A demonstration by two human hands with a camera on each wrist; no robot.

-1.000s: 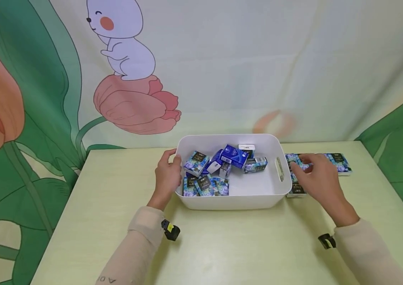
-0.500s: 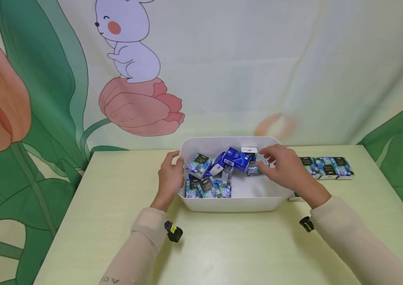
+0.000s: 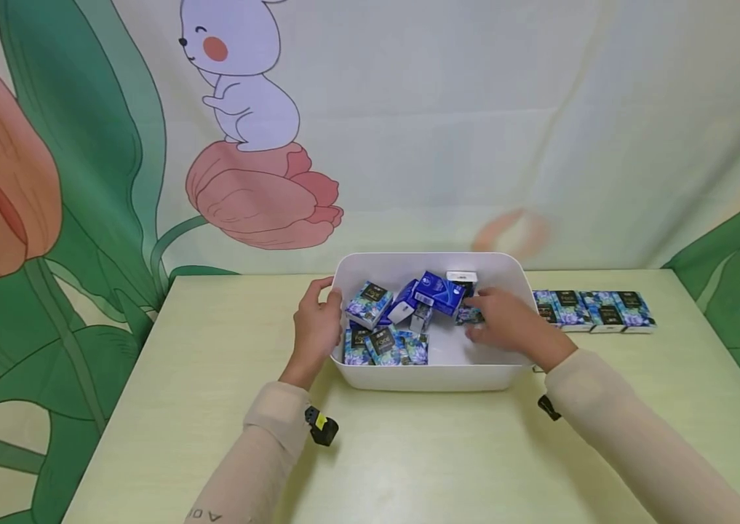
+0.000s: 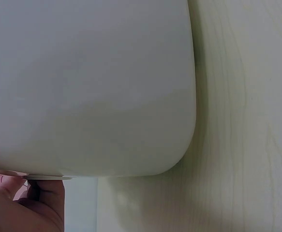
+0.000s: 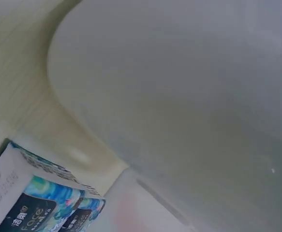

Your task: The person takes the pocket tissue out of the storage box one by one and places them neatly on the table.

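Note:
A white plastic bin (image 3: 428, 377) stands on the table, holding several small tissue packs, some floral with a black label, others plain dark blue. My left hand (image 3: 317, 324) grips the bin's left end; in the left wrist view its fingers (image 4: 50, 193) hook into the handle slot. Inside the bin's right half is my right hand (image 3: 507, 320), thumb and forefinger apart on either side of a floral tissue pack (image 3: 468, 315). Against that pack lies a dark blue tissue pack (image 3: 439, 292). The right wrist view shows only the bin's outside, not the hand.
Right of the bin, a row of floral tissue packs (image 3: 605, 311) lies along the back of the pale wooden table (image 3: 409, 451). Some show in the right wrist view as tissue packs (image 5: 39, 203) beside the bin wall. A printed curtain (image 3: 409, 145) hangs behind.
My right hand has left the row of packs, moved left over the bin's right rim and reached down to the floral pack inside. My left hand stays on the bin.

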